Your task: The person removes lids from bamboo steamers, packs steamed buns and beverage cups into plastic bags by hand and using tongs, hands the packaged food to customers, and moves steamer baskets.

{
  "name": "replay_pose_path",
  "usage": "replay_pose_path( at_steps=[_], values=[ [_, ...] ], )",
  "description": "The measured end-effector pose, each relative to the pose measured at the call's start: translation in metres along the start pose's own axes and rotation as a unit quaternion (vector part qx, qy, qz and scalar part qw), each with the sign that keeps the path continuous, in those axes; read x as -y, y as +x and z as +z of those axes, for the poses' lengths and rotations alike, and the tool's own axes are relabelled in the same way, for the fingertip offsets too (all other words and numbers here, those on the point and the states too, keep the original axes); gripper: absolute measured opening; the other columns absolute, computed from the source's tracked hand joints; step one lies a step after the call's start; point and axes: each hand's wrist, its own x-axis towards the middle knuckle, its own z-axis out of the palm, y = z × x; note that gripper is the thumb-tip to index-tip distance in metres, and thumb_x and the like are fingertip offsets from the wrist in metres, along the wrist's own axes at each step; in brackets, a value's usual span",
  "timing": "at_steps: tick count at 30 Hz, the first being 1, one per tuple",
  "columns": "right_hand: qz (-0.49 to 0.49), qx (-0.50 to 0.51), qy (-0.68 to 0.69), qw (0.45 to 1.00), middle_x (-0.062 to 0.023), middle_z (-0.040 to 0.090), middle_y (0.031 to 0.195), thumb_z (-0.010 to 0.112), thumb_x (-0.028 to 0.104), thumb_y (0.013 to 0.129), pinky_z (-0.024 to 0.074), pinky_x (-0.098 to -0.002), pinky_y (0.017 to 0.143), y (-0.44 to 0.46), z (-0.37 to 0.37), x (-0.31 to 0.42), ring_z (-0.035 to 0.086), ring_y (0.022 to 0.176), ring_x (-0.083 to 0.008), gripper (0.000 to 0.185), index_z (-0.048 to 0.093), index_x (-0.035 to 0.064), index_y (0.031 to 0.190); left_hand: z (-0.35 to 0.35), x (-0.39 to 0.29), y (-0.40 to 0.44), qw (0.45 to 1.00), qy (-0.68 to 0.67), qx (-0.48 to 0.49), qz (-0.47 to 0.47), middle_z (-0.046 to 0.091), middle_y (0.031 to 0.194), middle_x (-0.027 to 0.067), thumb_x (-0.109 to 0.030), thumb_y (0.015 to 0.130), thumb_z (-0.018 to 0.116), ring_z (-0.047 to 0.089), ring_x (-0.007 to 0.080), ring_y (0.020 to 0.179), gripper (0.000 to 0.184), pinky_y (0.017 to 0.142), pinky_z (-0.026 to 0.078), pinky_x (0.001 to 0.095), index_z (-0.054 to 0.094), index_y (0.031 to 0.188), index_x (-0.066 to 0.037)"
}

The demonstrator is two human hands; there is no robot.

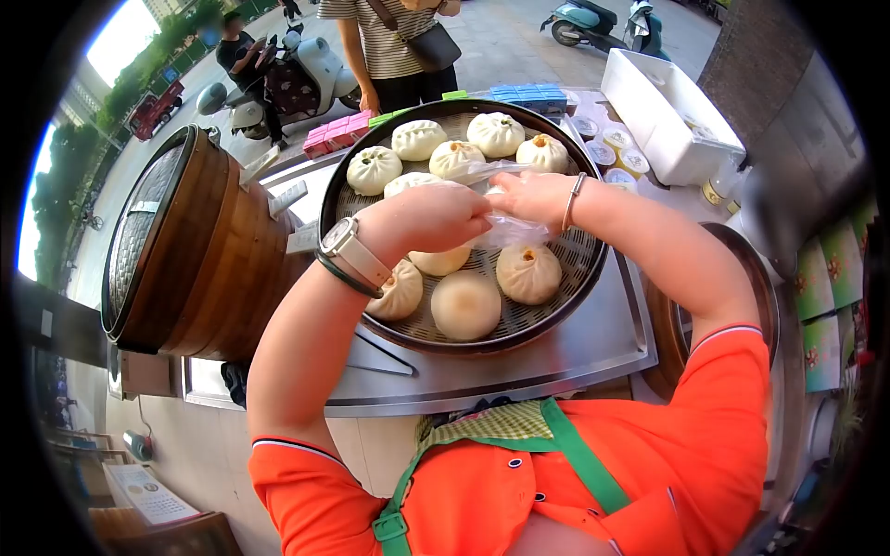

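Hanging over a round steamer tray (577,250) of pale buns (528,274), a clear plastic bag (513,232) is grasped by the left hand (443,218) and the right hand (532,196), held close together, while a lidded bamboo steamer (199,264) is seen beside the tray.

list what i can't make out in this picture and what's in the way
All in the head view:
What the plastic bag holds, if anything: obscured by the left hand and right hand.
The full shape of the bun at the left hand: partly hidden by that hand.
Inside the bamboo steamer: hidden by its lid.
The standing person's head: cut off by the top edge.
Print on the lidded cups: too small.
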Motion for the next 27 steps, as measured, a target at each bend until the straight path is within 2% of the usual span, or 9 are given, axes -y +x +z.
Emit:
replay_pose_path(
  at_steps=[4,7,9,10,11,13,17,23,27],
  values=[
    [0.001,-0.004,0.181,0.983,-0.0172,0.051,0.111,0.059,0.013,0.071,0.0419,-0.0381,0.084,0.016,-0.026,-0.022,0.051,0.102,-0.0323,0.048,0.05,0.0144,0.119,-0.03,0.005,0.0,0.964,-0.247,0.062,-0.077,0.059,0.063,0.0048,-0.016,0.088,0.048,0.056,0.0111,0.06,0.022,0.059,0.045,0.0255,0.061,0.089,0.001],
    [-0.034,-0.191,0.206,0.959,-0.0162,0.05,0.111,0.06,0.006,0.067,0.0379,-0.035,0.092,0.022,-0.064,-0.042,0.047,0.107,-0.0298,0.055,0.047,0.0097,0.12,-0.068,0.024,-0.007,0.936,-0.345,0.017,-0.065,0.059,0.059,0.0066,-0.04,0.089,0.04,0.053,0.0128,0.048,0.047,0.052,0.044,0.0266,0.062,0.083,0.001],
    [-0.01,-0.25,0.246,0.936,-0.017,0.047,0.115,0.062,0.008,0.064,0.0372,-0.0348,0.094,0.036,-0.071,-0.04,0.045,0.109,-0.0307,0.061,0.044,0.0096,0.123,-0.072,0.036,-0.011,0.935,-0.293,-0.074,-0.184,0.058,0.056,0.0081,-0.046,0.089,0.035,0.051,0.0144,0.045,0.056,0.052,0.044,0.0268,0.063,0.082,0.002],
    [-0.005,-0.242,0.238,0.941,-0.0175,0.045,0.117,0.063,0.01,0.064,0.0371,-0.0346,0.094,0.046,-0.068,-0.035,0.045,0.11,-0.0307,0.064,0.042,0.0103,0.124,-0.078,0.043,-0.011,0.954,-0.169,-0.046,-0.242,0.062,0.066,0.011,-0.036,0.086,0.044,0.059,0.0202,0.056,0.041,0.058,0.047,0.0296,0.062,0.087,0.002],
    [0.002,-0.235,0.229,0.945,-0.018,0.044,0.118,0.065,0.011,0.064,0.0371,-0.0344,0.095,0.059,-0.06,-0.031,0.044,0.111,-0.0307,0.067,0.041,0.0109,0.126,-0.07,0.052,-0.014,0.955,-0.166,-0.044,-0.243,0.062,0.066,0.011,-0.036,0.086,0.044,0.059,0.0202,0.056,0.041,0.058,0.047,0.0296,0.062,0.087,0.002],
    [0.004,-0.132,0.208,0.969,-0.0207,0.039,0.125,0.069,0.016,0.064,0.0333,-0.0352,0.1,0.076,-0.037,-0.021,0.04,0.117,-0.032,0.078,0.033,0.0158,0.133,-0.033,0.08,-0.019,0.967,0.205,0.031,-0.146,0.06,0.092,0.0147,-0.022,0.076,0.058,0.06,0.0282,0.083,0.04,0.072,0.048,0.0353,0.052,0.109,0.0],
    [0.006,-0.187,0.154,0.97,-0.0189,0.036,0.13,0.073,0.015,0.062,0.0307,-0.0382,0.102,0.07,-0.016,-0.018,0.037,0.12,-0.0337,0.088,0.027,0.0201,0.136,0.01,0.084,-0.017,0.97,0.218,-0.001,-0.106,0.048,0.111,0.0135,-0.011,0.062,0.065,0.049,0.0294,0.107,0.057,0.084,0.045,0.0362,0.043,0.113,0.003],
    [-0.033,-0.286,0.241,0.927,-0.0157,0.043,0.126,0.074,0.016,0.061,0.0321,-0.0371,0.1,0.079,0.003,-0.036,0.041,0.117,-0.0316,0.083,0.033,0.0175,0.133,0.022,0.105,-0.005,0.983,0.15,-0.094,-0.053,0.052,0.103,0.0155,-0.024,0.06,0.071,0.054,0.0295,0.097,0.055,0.081,0.046,0.0392,0.049,0.103,0.003],
    [0.005,-0.323,0.446,0.835,-0.0121,0.054,0.113,0.064,0.028,0.075,0.0395,-0.0319,0.091,0.086,-0.024,-0.05,0.051,0.105,-0.0205,0.054,0.046,0.0044,0.12,-0.015,0.1,-0.007,0.952,-0.208,-0.09,-0.206,0.058,0.102,0.0158,-0.031,0.067,0.068,0.058,0.0217,0.091,0.052,0.077,0.046,0.0314,0.053,0.106,0.002]
  ],
)
